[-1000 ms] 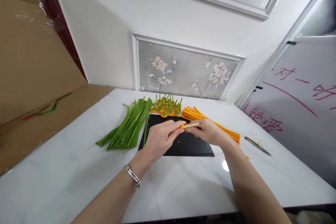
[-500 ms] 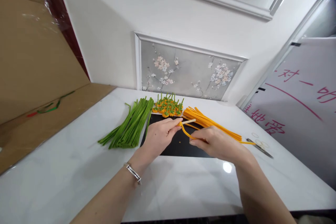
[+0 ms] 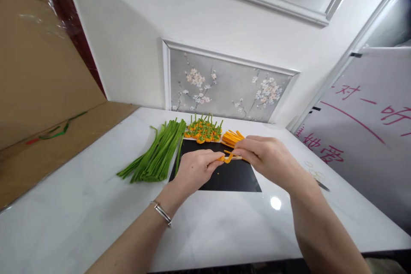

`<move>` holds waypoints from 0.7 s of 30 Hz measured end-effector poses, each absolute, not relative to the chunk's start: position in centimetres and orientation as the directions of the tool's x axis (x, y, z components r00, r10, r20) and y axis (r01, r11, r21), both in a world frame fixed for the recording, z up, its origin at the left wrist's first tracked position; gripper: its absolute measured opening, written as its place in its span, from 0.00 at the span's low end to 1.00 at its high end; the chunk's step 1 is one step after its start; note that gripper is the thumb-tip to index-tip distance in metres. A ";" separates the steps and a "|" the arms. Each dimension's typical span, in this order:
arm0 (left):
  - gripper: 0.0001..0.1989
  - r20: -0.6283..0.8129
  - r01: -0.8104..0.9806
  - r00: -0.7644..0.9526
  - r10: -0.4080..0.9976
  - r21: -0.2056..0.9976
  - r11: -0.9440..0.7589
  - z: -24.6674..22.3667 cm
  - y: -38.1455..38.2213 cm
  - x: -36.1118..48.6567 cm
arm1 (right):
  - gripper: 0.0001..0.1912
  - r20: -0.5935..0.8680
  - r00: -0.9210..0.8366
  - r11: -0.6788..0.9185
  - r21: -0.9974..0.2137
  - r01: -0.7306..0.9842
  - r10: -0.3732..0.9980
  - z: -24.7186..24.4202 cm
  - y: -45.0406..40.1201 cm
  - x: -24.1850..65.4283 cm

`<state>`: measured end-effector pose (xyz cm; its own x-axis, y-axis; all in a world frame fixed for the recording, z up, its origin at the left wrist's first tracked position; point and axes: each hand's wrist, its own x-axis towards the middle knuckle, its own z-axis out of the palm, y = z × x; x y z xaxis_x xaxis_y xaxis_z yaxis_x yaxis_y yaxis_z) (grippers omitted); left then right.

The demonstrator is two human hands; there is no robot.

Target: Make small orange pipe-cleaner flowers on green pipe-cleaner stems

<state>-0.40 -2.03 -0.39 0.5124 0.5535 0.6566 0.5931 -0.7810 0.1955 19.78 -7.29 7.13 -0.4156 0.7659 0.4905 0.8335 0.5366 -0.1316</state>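
Observation:
Fingers of my left hand (image 3: pixel 197 166) pinch a thin pale stick (image 3: pixel 237 158), where an orange pipe cleaner (image 3: pixel 228 159) is wound at the fingertips. My right hand (image 3: pixel 269 157) is closed on the free length of that pipe cleaner, bending it up and over the stick. Both hands are above a black mat (image 3: pixel 233 180). Behind it sits a cluster of small orange pieces with green stems (image 3: pixel 204 132). A bundle of orange pipe cleaners (image 3: pixel 230 138) lies partly hidden behind my right hand.
Green pipe cleaners (image 3: pixel 159 152) lie in a bundle left of the mat on the white table (image 3: pixel 105 205). At the right are scissors (image 3: pixel 323 186), partly hidden, and pale rings (image 3: pixel 316 174). Cardboard (image 3: pixel 41 81) stands at the left; a whiteboard (image 3: pixel 362 102) stands right.
My right hand has risen from below the stick to beyond it, carrying the orange pipe cleaner around. My left hand stays nearly in place. The view has shifted slightly.

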 end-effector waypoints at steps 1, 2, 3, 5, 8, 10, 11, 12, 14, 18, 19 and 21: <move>0.09 0.654 0.581 0.527 0.543 0.189 -0.792 -0.4 -2.1 -0.4 | 0.15 0.510 -0.409 0.541 -0.140 0.829 0.757 7.2 -6.7 19.8; 0.09 0.656 0.566 0.538 0.530 0.185 -0.804 -0.4 -2.1 -0.4 | 0.15 0.524 -0.400 0.545 -0.151 0.825 0.752 7.2 -6.0 19.8; 0.08 0.662 0.548 0.545 0.515 0.184 -0.816 -0.4 -2.1 -0.3 | 0.14 0.526 -0.394 0.545 -0.165 0.822 0.754 7.1 -5.4 19.8; 0.09 0.678 0.517 0.550 0.488 0.182 -0.837 -0.4 -2.1 -0.3 | 0.14 0.522 -0.366 0.524 -0.191 0.830 0.771 6.9 -4.2 19.9; 0.09 0.684 0.503 0.553 0.476 0.181 -0.845 -0.3 -2.2 -0.1 | 0.17 0.446 -0.325 0.447 -0.202 0.871 0.834 6.2 -2.9 20.2; 0.08 0.683 0.509 0.548 0.483 0.185 -0.840 -0.2 -2.4 -0.1 | 0.18 0.375 -0.301 0.394 -0.202 0.897 0.877 5.5 -2.4 20.5; 0.08 0.683 0.512 0.543 0.488 0.191 -0.837 -0.2 -2.5 0.0 | 0.19 0.343 -0.291 0.373 -0.201 0.906 0.893 5.1 -2.2 20.7; 0.08 0.685 0.514 0.535 0.494 0.200 -0.834 -0.1 -2.6 0.0 | 0.20 0.311 -0.287 0.358 -0.203 0.911 0.906 4.7 -2.2 20.8; 0.07 0.700 0.510 0.496 0.514 0.244 -0.825 -0.2 -2.7 0.0 | 0.20 0.255 -0.293 0.350 -0.220 0.911 0.921 3.7 -2.2 21.0; 0.16 0.713 0.473 0.425 0.557 0.350 -0.808 -0.5 -2.5 0.0 | 0.13 0.212 -0.337 0.389 -0.298 0.872 0.917 2.1 -2.7 21.0; 0.17 0.708 0.459 0.435 0.557 0.358 -0.813 -0.6 -2.5 0.0 | 0.12 0.219 -0.357 0.412 -0.316 0.854 0.908 1.8 -2.9 21.0; 0.16 0.691 0.432 0.474 0.546 0.358 -0.828 -0.7 -2.3 -0.1 | 0.12 0.235 -0.406 0.466 -0.339 0.817 0.883 1.5 -3.2 20.8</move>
